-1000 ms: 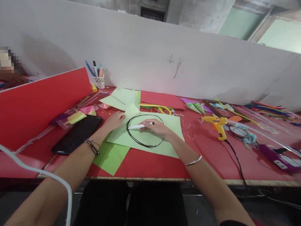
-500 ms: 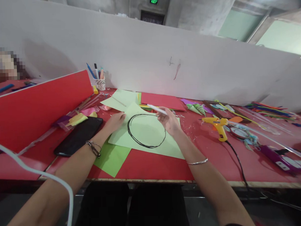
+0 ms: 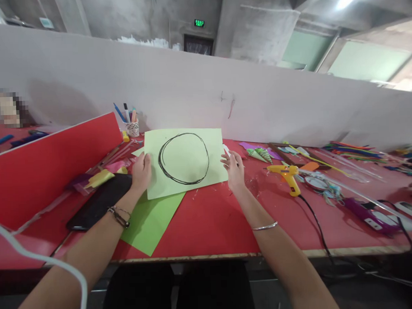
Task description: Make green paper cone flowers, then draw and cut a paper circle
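A pale green sheet of paper (image 3: pixel 184 157) is raised off the table and tilted up to face me. A large circle in several overlapping black lines is drawn on it. My left hand (image 3: pixel 141 172) grips the sheet's left edge, with the thumb in front. At the right edge is my right hand (image 3: pixel 235 168), its fingers curled around a white marker (image 3: pixel 226 149) and against the paper. The marker's black tip points down toward me. A brighter green sheet (image 3: pixel 150 224) lies flat on the table below the raised one.
Left of my hands lie a black phone (image 3: pixel 99 203) and a standing red board (image 3: pixel 51 164). A pen cup (image 3: pixel 132 128) stands by the white partition (image 3: pixel 183 87). To the right are a yellow glue gun (image 3: pixel 287 175), paper cones (image 3: pixel 259 154) and a purple power strip (image 3: pixel 370 216). A white cable (image 3: pixel 44 258) crosses my left arm.
The drawn-on sheet has gone from lying on the table to being lifted and tilted up. My left hand has taken its left edge; my right hand has moved to its right edge, still with the marker.
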A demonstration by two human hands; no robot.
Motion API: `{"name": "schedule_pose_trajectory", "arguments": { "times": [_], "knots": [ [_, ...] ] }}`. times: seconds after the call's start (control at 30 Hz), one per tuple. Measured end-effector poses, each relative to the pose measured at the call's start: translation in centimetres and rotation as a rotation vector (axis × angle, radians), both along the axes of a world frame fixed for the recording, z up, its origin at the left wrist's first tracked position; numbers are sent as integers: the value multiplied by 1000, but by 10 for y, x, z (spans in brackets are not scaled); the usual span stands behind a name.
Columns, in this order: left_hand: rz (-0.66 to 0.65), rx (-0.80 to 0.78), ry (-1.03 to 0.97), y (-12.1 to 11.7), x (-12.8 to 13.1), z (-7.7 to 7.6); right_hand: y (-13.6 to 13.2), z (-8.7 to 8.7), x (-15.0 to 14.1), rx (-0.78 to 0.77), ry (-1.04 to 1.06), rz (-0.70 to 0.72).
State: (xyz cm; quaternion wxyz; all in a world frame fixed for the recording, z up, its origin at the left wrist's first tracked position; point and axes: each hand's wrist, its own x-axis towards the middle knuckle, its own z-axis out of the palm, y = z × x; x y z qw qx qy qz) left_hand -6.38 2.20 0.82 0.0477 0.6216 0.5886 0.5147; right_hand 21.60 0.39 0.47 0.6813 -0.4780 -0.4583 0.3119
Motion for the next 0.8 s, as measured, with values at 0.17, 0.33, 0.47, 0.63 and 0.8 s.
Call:
{"name": "schedule_pose_trajectory", "arguments": {
  "times": [0.17,0.33,0.47,0.63,0.8],
  "knots": [
    [-11,27,-158,-2,0,3,-5,5,0,149,-111,-170],
    [44,34,-236,-2,-2,2,-6,8,2,113,-234,-308],
    [71,13,-233,-2,-4,1,2,5,5,106,-138,-247],
    [32,27,-246,-2,-2,3,6,2,8,60,-86,-232],
    [8,14,-269,-4,-1,4,7,0,12,41,-153,-260]
  ]
}}
